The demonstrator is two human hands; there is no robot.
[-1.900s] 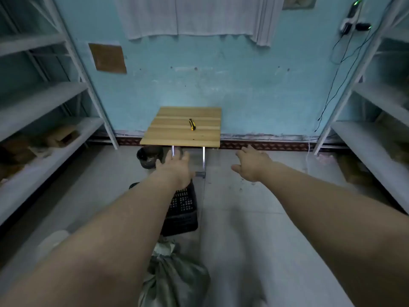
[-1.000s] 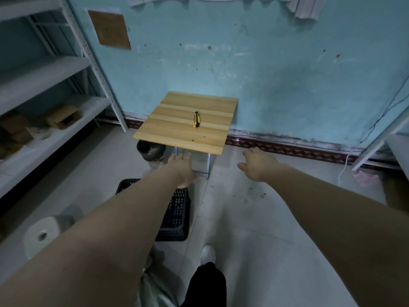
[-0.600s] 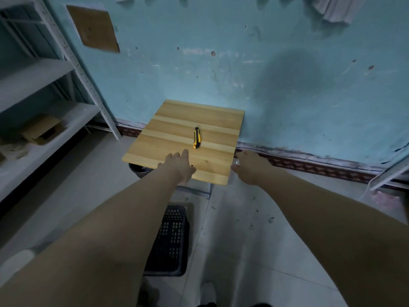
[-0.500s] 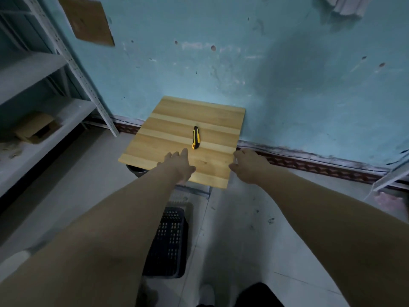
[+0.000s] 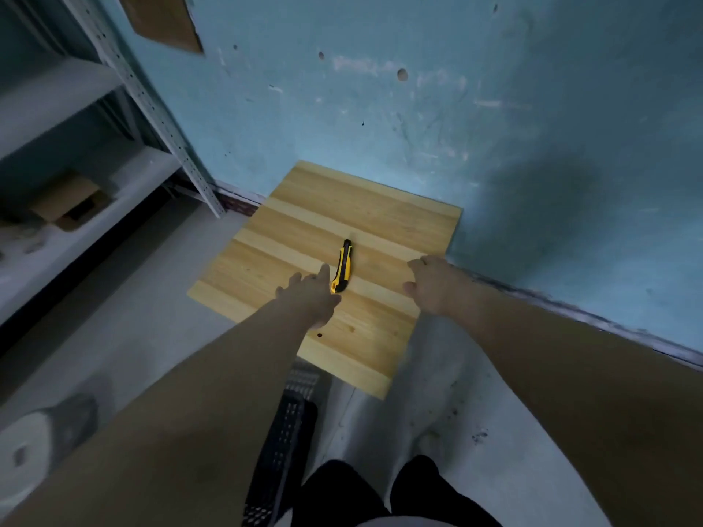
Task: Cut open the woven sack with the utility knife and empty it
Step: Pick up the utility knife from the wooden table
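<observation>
A yellow and black utility knife (image 5: 343, 265) lies on a small wooden table (image 5: 384, 222) set against the blue wall. My left hand (image 5: 309, 296) hovers over the table with its fingers spread, its thumb side just at the near end of the knife. Whether it touches the knife I cannot tell. My right hand (image 5: 431, 284) is over the table to the right of the knife, fingers loosely curled and holding nothing. The woven sack is out of view.
A black slotted plastic crate (image 5: 283, 443) stands on the floor under the table's near edge. Grey metal shelving (image 5: 148, 89) with a cardboard box (image 5: 70, 203) lines the left side. A grey roll (image 5: 34, 446) lies at the lower left. My dark trouser legs (image 5: 380, 492) show at the bottom.
I have stepped up to the table. Both hands have moved from its near edge out over the top, the left one reaching the knife's near end. The sack has dropped out of view.
</observation>
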